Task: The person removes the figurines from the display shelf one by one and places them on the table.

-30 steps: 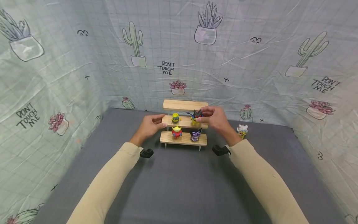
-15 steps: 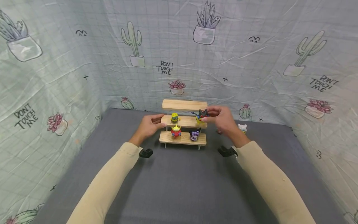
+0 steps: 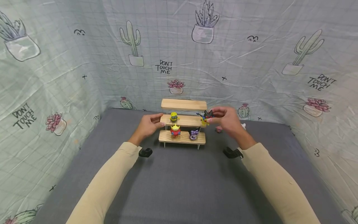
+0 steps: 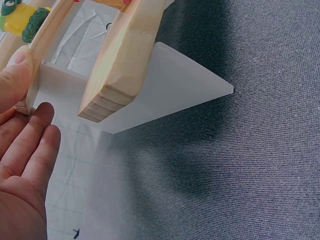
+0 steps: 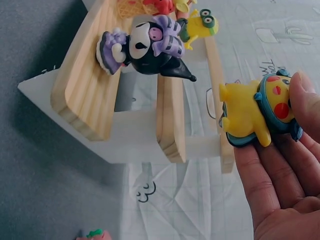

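3 shelves (image 3: pixel 187 120), "DON'T TOUCH ME" backdrop (image 3: pixel 179 51)

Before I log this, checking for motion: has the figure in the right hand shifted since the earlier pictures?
Yes. In the head view, the figure has moved right relative to the shelf, to the right end of its middle board.

Right hand (image 3: pixel 229 121) carried yellow figure (image 5: pixel 245 117) right, toward middle shelf's (image 3: pixel 185 120) right end; pink figure (image 3: pixel 219 129) emerged, white figure (image 3: pixel 244 125) mostly got covered.
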`<control>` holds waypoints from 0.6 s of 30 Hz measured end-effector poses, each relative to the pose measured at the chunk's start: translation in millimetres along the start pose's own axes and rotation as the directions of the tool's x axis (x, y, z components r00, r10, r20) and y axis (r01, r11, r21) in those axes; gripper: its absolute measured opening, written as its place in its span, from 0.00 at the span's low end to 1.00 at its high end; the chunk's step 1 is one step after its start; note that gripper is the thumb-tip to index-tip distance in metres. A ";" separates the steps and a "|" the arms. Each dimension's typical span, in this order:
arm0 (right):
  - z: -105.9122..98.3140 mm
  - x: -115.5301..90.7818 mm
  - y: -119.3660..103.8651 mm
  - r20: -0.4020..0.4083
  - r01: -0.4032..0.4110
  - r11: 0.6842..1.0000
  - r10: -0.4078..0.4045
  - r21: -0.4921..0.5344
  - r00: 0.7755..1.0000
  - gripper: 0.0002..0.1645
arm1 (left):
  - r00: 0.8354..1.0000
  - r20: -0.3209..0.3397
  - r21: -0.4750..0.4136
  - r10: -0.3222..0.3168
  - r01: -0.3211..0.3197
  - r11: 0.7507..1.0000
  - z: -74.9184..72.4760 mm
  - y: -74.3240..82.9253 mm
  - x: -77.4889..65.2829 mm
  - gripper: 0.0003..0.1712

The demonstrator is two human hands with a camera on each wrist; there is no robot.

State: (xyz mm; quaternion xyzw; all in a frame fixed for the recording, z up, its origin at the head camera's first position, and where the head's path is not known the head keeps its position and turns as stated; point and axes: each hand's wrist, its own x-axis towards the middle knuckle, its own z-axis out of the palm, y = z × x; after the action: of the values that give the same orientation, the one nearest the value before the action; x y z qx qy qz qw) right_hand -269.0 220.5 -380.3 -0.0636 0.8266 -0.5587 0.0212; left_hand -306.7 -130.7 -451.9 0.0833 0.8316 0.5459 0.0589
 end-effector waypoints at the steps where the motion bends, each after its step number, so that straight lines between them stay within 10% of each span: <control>1: -1.3 -1.0 0.7 0.000 0.000 1.000 0.000 -0.003 1.000 0.20 | 1.000 -0.001 0.002 0.001 -0.001 1.000 0.1 0.5 -0.2 0.32; 18: -17.5 -14.7 12.4 -0.019 0.020 0.999 -0.021 -0.026 1.000 0.18 | 1.000 0.000 0.012 0.006 -0.006 1.000 -0.6 -2.7 1.9 0.33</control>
State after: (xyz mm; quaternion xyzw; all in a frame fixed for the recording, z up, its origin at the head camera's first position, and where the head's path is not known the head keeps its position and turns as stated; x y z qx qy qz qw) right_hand -257.3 243.1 -385.7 -0.0671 0.8333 -0.5487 0.0068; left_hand -308.9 -131.9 -454.2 0.0862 0.8347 0.5410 0.0566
